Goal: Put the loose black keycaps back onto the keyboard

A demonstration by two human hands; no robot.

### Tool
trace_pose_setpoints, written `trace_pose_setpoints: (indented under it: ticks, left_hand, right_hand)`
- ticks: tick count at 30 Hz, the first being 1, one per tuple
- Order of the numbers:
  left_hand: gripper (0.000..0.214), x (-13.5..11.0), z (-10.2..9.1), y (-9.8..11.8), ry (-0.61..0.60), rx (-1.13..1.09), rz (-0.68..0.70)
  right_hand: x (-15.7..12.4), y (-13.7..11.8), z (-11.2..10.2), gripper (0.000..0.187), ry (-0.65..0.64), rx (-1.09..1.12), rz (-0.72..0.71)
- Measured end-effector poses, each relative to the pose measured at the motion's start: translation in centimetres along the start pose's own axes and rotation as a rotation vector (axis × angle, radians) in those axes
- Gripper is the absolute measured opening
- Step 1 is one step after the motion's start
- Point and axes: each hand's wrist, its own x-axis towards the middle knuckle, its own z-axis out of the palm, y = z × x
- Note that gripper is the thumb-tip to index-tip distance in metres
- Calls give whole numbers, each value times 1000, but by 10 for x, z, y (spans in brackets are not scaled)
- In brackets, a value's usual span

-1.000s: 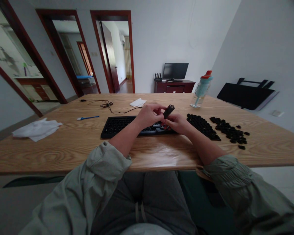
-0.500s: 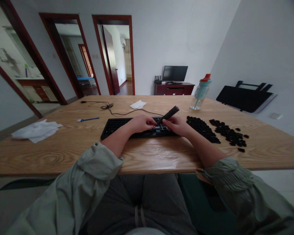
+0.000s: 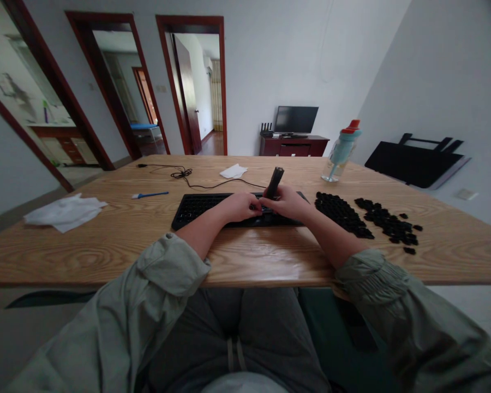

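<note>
A black keyboard (image 3: 196,206) lies on the wooden table in front of me, and part of its right half shows an open frame without keycaps. My right hand (image 3: 288,203) is closed around a tool with a thick black handle (image 3: 275,183), which stands nearly upright over the keyboard; its working end is hidden by my fingers. Close beside it, my left hand (image 3: 243,207) rests over the keyboard with thumb and fingers pinched together. Something small and dark shows at those fingertips, too small to name. Loose black keycaps (image 3: 339,214) lie in rows to the right.
More keycaps (image 3: 388,222) are scattered farther right. A water bottle (image 3: 339,153) stands behind them. At left lie a blue brush (image 3: 151,195) and a crumpled white tissue (image 3: 65,212). The keyboard's cable (image 3: 213,186) runs behind, near a folded tissue (image 3: 233,171).
The tool has swung from leaning right to nearly upright. My right hand has turned and come closer to my left, whose fingers are now bunched together. The view has shifted slightly.
</note>
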Motion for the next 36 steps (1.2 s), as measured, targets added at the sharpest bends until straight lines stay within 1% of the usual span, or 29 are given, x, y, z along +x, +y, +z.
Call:
trace_pose_setpoints:
  ticks: [3, 6, 8, 12, 16, 19, 23, 27, 33, 36]
  left_hand:
    - [18, 0, 0, 0, 6, 42, 16]
    - [20, -1, -3, -1, -1, 64, -17]
    - [22, -2, -5, -2, 0, 65, -47]
    - [24, -4, -7, -1, -3, 57, -43]
    - [25, -5, -7, 2, -12, 50, -31]
    - [25, -4, -4, 0, -5, 38, -33]
    - [27, 0, 2, -5, 33, 39, -48]
    - [26, 2, 5, -6, 47, 7, -70]
    - [26, 3, 7, -5, 53, -50, -97]
    - [30, 2, 8, -6, 68, -81, -90]
  right_hand:
    - [-2, 4, 3, 18, -73, 31, 94]
    - [-5, 2, 2, 10, -94, 38, 120]
    - [-6, 0, 1, 8, -109, 25, 133]
    - [-4, -2, 1, 9, -127, -42, 118]
    - [-1, -2, 2, 10, -112, -108, 105]
    - [0, -2, 2, 10, -102, -123, 103]
    - [-1, -5, 1, 10, -127, -124, 75]
    - [0, -7, -1, 8, -156, -131, 50]
    - [2, 4, 0, 4, -150, -34, 78]
    - [0, 8, -1, 4, -105, 28, 117]
